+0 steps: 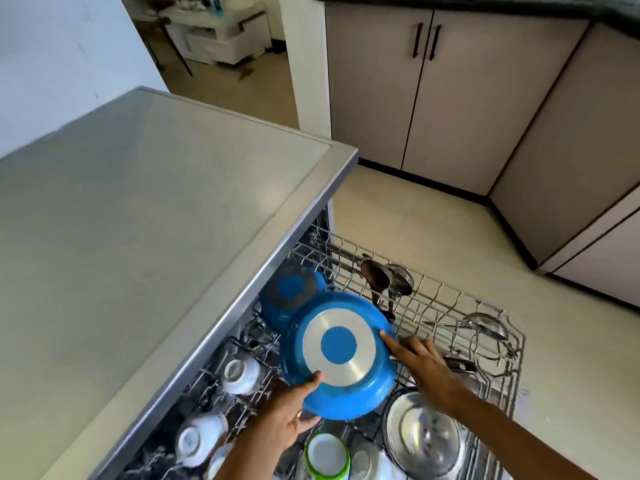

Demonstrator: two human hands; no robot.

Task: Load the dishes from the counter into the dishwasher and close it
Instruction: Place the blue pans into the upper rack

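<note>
Placement of the blue pan (337,355) is being carried out: it is being held base-up over the dishwasher rack (517,358), not yet seated. Its rim is being pinched at 7 o'clock by the left hand (294,414), thumb on the base, fingers underneath. At 3 o'clock it is being steadied by the right hand (420,365), index finger straight against the rim; how the other fingers lie cannot be told. Seating is best being aimed between the second blue pan (292,296) at 11 o'clock and the steel lid (422,434) at 5 o'clock, with the white cups (240,375) at 9 o'clock being avoided.
</note>
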